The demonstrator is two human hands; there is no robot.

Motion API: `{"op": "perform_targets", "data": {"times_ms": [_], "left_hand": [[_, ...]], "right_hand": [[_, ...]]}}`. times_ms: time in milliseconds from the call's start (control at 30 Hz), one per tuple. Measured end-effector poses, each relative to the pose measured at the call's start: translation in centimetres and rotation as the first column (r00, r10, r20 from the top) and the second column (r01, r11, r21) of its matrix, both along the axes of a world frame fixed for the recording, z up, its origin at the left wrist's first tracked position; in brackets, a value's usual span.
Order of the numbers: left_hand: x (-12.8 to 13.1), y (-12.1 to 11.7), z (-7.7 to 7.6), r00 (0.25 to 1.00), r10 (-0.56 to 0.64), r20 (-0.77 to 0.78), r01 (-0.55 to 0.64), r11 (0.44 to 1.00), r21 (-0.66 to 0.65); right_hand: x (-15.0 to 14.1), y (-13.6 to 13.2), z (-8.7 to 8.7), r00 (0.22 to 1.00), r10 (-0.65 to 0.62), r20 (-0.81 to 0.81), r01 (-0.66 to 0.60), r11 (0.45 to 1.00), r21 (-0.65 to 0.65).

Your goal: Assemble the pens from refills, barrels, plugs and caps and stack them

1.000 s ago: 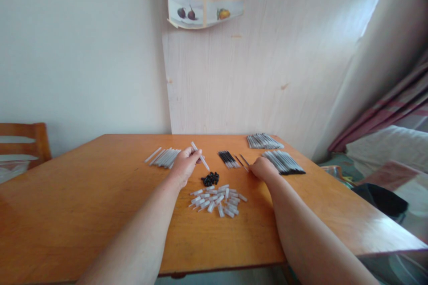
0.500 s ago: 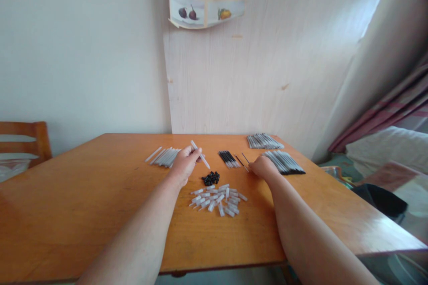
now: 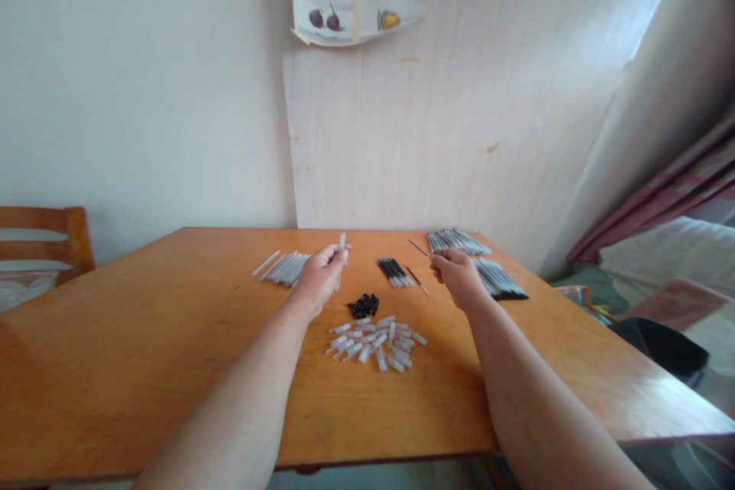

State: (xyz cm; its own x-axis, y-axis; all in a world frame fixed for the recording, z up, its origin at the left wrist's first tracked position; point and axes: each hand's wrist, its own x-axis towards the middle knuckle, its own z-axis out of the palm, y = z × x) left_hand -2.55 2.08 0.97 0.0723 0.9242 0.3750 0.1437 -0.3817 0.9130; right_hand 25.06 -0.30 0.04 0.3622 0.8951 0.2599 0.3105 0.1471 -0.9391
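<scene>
My left hand (image 3: 322, 273) is closed on a translucent white pen barrel (image 3: 343, 240), held nearly upright above the table. More white barrels (image 3: 289, 269) lie in a row just left of that hand. In my right hand (image 3: 453, 269), a thin dark pen refill (image 3: 418, 246) is pinched, its free end pointing up and left. One loose refill (image 3: 416, 279) rests on the table beside a row of black refills (image 3: 393, 272). Between and nearer than the hands are a heap of small black parts (image 3: 364, 306) and a spread of whitish translucent caps (image 3: 379, 341).
Behind my right hand lie a stack of pens (image 3: 498, 279) with black ends and another bundle of pens (image 3: 457, 240) near the wall. A wooden chair (image 3: 76, 241) stands at the left of the table (image 3: 172, 367). A black bin (image 3: 660, 348) is off the right edge.
The right hand has lifted the refill up off the table, slightly toward me. The left hand has turned the barrel from slanted to nearly upright.
</scene>
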Motion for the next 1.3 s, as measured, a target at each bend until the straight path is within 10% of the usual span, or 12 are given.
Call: {"op": "perform_targets", "data": {"times_ms": [133, 333, 700, 1300], "left_hand": [[0.0, 0.1, -0.1, 0.993, -0.035, -0.114, 0.048, 0.992, 0.115], [0.0, 0.3, -0.6, 0.903, -0.018, -0.428, 0.128, 0.965, 0.230], [-0.3, 0.7, -1.4, 0.758, 0.158, -0.633, 0.112, 0.924, 0.365], [0.1, -0.2, -0.9, 0.706, 0.061, -0.706, 0.233, 0.921, 0.312]], "right_hand": [[-0.5, -0.9, 1.4, 0.879, 0.259, -0.399, -0.212, 0.964, 0.160], [-0.6, -2.4, 3.0, 0.677, 0.508, -0.532, -0.488, 0.851, 0.191], [-0.6, -2.5, 3.0, 0.641, 0.553, -0.533, -0.554, 0.814, 0.178], [-1.3, -2.2, 2.6, 0.660, 0.544, -0.517, -0.585, 0.805, 0.100]]}}
